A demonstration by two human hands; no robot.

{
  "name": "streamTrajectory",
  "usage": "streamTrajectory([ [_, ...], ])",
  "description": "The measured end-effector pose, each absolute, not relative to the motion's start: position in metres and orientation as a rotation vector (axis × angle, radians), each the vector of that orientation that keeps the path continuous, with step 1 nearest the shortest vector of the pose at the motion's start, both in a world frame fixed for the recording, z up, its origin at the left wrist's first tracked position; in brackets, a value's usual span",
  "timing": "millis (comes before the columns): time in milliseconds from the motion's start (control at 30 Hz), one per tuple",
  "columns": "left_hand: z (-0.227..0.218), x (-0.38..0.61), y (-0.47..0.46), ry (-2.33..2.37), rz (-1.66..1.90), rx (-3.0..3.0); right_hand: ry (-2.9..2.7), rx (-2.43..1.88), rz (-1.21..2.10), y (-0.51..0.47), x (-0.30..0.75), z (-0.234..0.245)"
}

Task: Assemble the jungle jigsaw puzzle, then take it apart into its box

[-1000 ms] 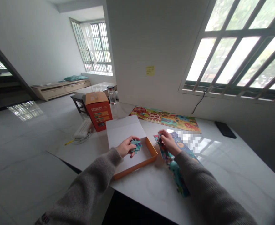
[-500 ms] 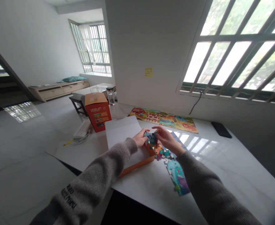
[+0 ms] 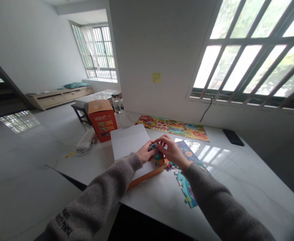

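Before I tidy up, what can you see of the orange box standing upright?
The orange cardboard puzzle box stands upright on the white table, its top paler and its front printed with a row of small colourful pictures; the lettering is too small to read. A clear bottle stands just behind it, and an open white-lined box lies in front.
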State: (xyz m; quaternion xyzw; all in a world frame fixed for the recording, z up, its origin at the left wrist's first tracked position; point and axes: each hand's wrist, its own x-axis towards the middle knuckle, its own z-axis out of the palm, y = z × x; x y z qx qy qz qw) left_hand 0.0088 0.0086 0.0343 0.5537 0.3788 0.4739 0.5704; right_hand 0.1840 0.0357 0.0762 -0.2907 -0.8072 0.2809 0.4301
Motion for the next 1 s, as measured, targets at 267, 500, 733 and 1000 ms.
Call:
streamTrajectory([
  [267, 0.037, -0.008, 0.001, 0.887, 1.411, 1.017, -2.009, -0.912, 1.074, 0.026, 0.181, 0.047],
  [500, 0.037, -0.023, -0.002, 1.136, 1.555, 1.233, -2.076, -0.95, 1.166, 0.024, 0.192, 0.046],
  [733, 0.035, -0.01, -0.011, 0.917, 1.293, 1.159, -2.0, -0.787, 1.07, 0.021, 0.171, 0.055],
  [1000, 0.034, -0.02, -0.007, 1.043, 1.305, 1.128, -2.197, -1.071, 0.422, 0.094, 0.207, 0.022],
])
